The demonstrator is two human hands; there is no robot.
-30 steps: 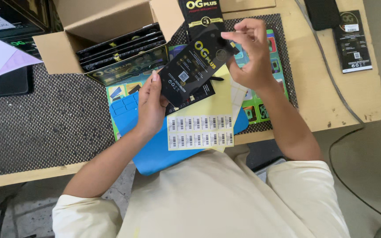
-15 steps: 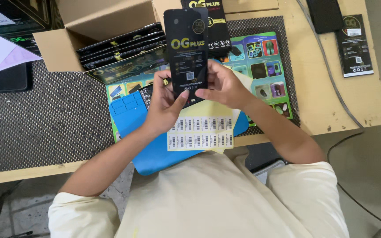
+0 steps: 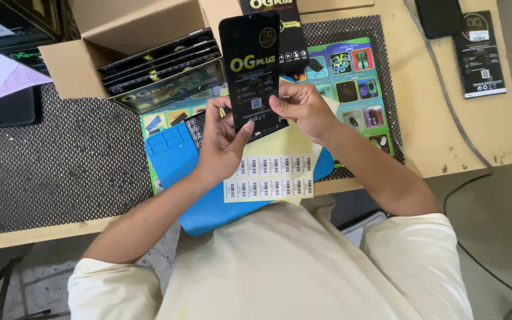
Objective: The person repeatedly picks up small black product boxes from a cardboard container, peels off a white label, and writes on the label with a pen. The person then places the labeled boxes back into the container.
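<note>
Both of my hands hold one flat black package (image 3: 251, 65) with gold and white print, standing upright over the desk. My left hand (image 3: 220, 142) grips its lower left edge and my right hand (image 3: 303, 109) grips its lower right edge. Under my hands lies a yellow sheet of white barcode stickers (image 3: 271, 178) on a blue mat (image 3: 179, 160). Another black packet (image 3: 195, 125) peeks out beneath my left hand.
An open cardboard box (image 3: 120, 35) at the back left holds several similar black packages (image 3: 161, 65). A colourful printed sheet (image 3: 357, 83) lies to the right on a dark mesh mat (image 3: 48, 166). A black packet (image 3: 478, 53), a dark device (image 3: 440, 16) and a cable (image 3: 445, 101) sit at the right.
The black package was tilted between my hands a second ago; it now stands upright, face toward me, held by both hands at its bottom end.
</note>
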